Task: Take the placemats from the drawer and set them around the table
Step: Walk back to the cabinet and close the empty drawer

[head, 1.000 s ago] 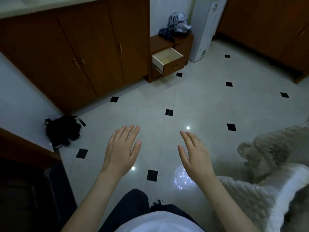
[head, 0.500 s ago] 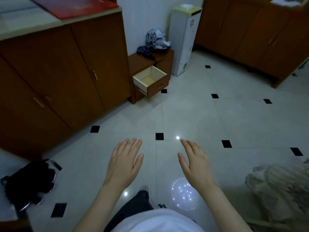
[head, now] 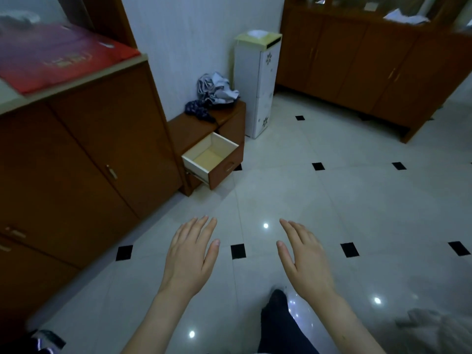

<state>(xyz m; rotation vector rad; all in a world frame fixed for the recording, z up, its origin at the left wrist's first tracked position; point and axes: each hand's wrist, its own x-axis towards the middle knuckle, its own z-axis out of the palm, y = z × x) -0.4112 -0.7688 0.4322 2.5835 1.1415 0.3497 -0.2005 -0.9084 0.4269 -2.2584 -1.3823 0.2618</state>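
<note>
A small wooden drawer [head: 194,157] stands pulled open from a low brown cabinet [head: 224,123] ahead and a little left; its pale inside shows only bare bottom, no placemat visible. My left hand [head: 190,256] and my right hand [head: 305,259] hover palm-down over the tiled floor, fingers straight, holding nothing. Both are well short of the drawer. No table is in view.
A tall brown cupboard [head: 76,162] with a red cloth [head: 56,57] on top fills the left. Crumpled clothes [head: 215,89] lie on the low cabinet. A white narrow unit [head: 258,83] stands beside it; another wooden cupboard [head: 370,65] lines the far right. My dark trouser leg [head: 278,325] shows below.
The view has moved forward and lifted; the open drawer now looks larger and closer. The black bag and fluffy white seat have slid out of frame. Both hands stay open.
</note>
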